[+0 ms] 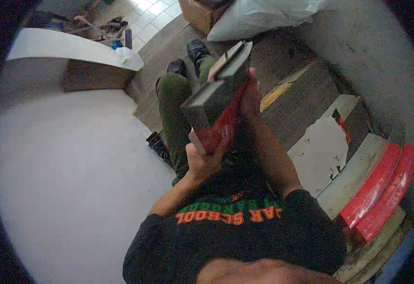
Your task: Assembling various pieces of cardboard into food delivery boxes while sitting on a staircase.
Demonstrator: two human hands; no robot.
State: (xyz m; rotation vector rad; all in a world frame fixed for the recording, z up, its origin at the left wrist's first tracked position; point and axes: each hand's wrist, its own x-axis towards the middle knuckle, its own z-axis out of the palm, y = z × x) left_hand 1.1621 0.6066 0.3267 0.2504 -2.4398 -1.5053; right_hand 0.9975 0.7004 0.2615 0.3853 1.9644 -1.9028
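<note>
In the head view, the person sits on a brown floor (pixel 282 59), legs stretched ahead, with a long dark-and-red bundle (pixel 216 113) raised over the lap, tilted up and away to the right. The left hand (pixel 203 162) is closed around its near, lower end; the right hand (pixel 250 97) lies along its right side, higher up, fingers wrapped on the edge. The bundle's near end is grey and finely ridged; pale panels show on its upper face, and red covers the side toward the body. Whether it is a box or a stack of pieces, I cannot tell.

Beyond the feet stands a brown carton (pixel 202 18) with something dark at its top, too cut off to name. Just beside it lies a large whitish plastic bag (pixel 264 20); its contents cannot be made out. At the right, two long red packs (pixel 382 187) in glossy wrap lie side by side near the wall, what they hold hidden. Nearer the person is a torn white sheet (pixel 325 146).
</note>
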